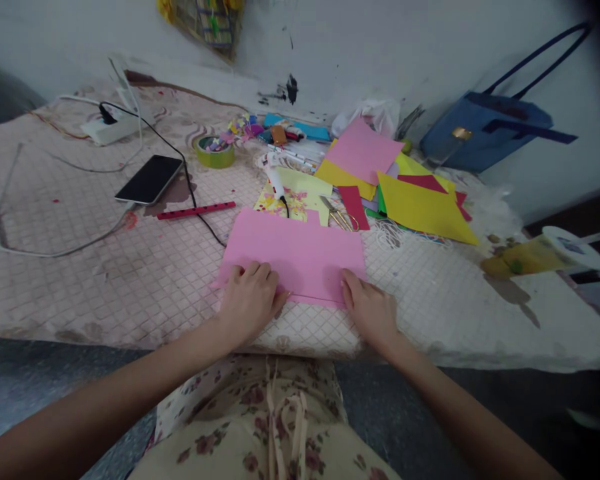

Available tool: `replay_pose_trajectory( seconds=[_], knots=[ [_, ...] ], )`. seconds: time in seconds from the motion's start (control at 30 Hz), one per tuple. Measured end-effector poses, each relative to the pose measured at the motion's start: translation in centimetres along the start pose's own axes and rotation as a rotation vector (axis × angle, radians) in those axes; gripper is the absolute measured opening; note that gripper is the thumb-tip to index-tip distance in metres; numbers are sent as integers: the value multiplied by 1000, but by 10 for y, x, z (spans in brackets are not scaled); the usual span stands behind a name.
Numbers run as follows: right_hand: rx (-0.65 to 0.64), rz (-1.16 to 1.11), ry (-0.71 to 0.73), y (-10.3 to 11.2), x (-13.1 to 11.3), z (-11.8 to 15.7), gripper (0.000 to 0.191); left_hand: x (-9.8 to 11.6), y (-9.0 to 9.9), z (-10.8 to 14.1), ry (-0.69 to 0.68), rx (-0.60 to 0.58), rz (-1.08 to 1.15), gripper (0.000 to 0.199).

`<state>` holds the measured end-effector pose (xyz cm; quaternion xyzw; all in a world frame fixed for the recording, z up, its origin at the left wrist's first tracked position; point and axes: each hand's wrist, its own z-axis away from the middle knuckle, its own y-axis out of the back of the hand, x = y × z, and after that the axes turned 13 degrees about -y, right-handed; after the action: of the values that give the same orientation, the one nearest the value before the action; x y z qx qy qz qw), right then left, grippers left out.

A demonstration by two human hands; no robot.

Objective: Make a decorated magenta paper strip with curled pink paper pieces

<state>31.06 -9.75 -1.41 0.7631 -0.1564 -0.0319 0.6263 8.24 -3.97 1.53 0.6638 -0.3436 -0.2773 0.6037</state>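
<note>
A pink craft sheet lies on the table in front of me, and a second pink layer shows along its near edge. My left hand presses on its near left part, fingers curled and the thumb at the near edge. At the near right corner, my right hand grips the sheet with its fingers bent over the edge. Just beyond the sheet lie a white glue gun, gold-handled scissors and a pale yellow sheet with scraps on it.
Left are a phone, a red ruler-like strip, a green tape roll and a power strip with trailing cords. Right are yellow sheets, white string, a drink cup on its side and a blue bag.
</note>
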Motion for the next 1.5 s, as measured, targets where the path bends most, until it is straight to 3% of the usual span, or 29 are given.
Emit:
replay_pose_trajectory(
  seconds=[0.43, 0.6, 0.67, 0.73, 0.8, 0.9, 1.0, 1.13, 1.3, 1.5],
  knots=[
    [-86, 99, -57, 3, 22, 2, 31, 4, -2, -10, 20, -4, -55, 50],
    [-83, 23, -74, 0, 27, 0, 32, 5, -2, -12, 45, -6, -63, 50],
    [-15, -69, -70, 2, 27, 1, 31, 4, -2, -12, 46, -19, -55, 49],
    [109, -216, -6, 9, 22, 4, 29, 4, -1, -13, 42, -30, -50, 49],
    [196, -377, 155, 19, 11, 10, 28, 4, -1, -13, 39, -27, -55, 50],
    [93, -473, 468, 30, -14, 24, 35, 5, -1, -12, 39, -12, -59, 45],
    [-21, -421, 590, 29, -34, 37, 43, 5, -2, -12, 35, -7, -48, 35],
    [-93, -366, 586, 18, -40, 45, 52, 5, -2, -11, 25, 12, -32, 35],
    [-92, -332, 555, 11, -29, 48, 54, 2, -1, -8, 34, 6, -3, 37],
    [-82, -285, 393, -2, 14, 63, 55, 1, 0, -8, 48, -22, 10, 35]
  ],
)
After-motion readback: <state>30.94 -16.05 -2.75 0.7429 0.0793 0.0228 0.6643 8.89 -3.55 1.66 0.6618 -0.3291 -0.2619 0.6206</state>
